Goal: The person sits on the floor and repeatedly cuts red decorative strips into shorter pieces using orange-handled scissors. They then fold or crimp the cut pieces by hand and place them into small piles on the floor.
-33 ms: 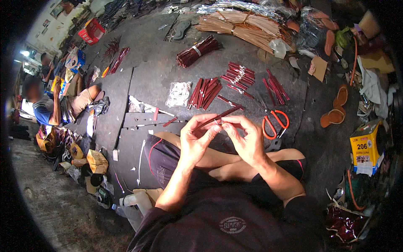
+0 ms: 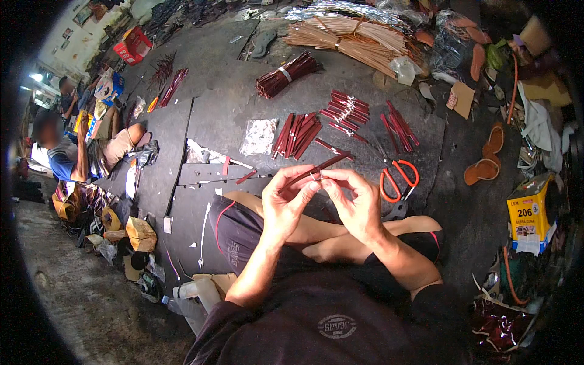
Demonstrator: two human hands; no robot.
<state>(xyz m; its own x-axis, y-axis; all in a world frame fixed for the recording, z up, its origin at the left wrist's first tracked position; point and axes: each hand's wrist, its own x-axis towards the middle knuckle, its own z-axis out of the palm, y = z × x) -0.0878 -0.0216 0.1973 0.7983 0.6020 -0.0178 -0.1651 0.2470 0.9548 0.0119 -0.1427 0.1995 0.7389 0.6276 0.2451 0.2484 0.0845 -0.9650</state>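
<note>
A dark grey floor (image 2: 225,79) spreads beneath. Fingers of the left hand (image 2: 281,204) and right hand (image 2: 358,207) pinch a narrow dark-red strip (image 2: 333,162), a tiny silvery piece (image 2: 316,176) between the thumbs; keeping thumbs close should steady both. Beyond lie stacked dark-red strips (image 2: 296,135) and orange-handled metal scissors (image 2: 382,184).

Strip (image 2: 336,160) held between left hand (image 2: 283,198) and right hand (image 2: 359,201), over legs (image 2: 331,250). Beyond hands, left to right on floor (image 2: 225,76): packet (image 2: 258,136), first pile (image 2: 296,135), second pile (image 2: 345,112), third pile (image 2: 399,128). Scissors (image 2: 382,182) just right of right hand, nearer than third pile. Bundle (image 2: 288,75) behind first pile; rods (image 2: 350,39) farther back, to its right. Sandals (image 2: 483,169) far right, carton (image 2: 528,213) nearer and farther right. Container (image 2: 205,289) left of left forearm (image 2: 258,271), paper bag (image 2: 141,235) farther left. Co-worker (image 2: 63,152) far left, beyond paper bag.
</note>
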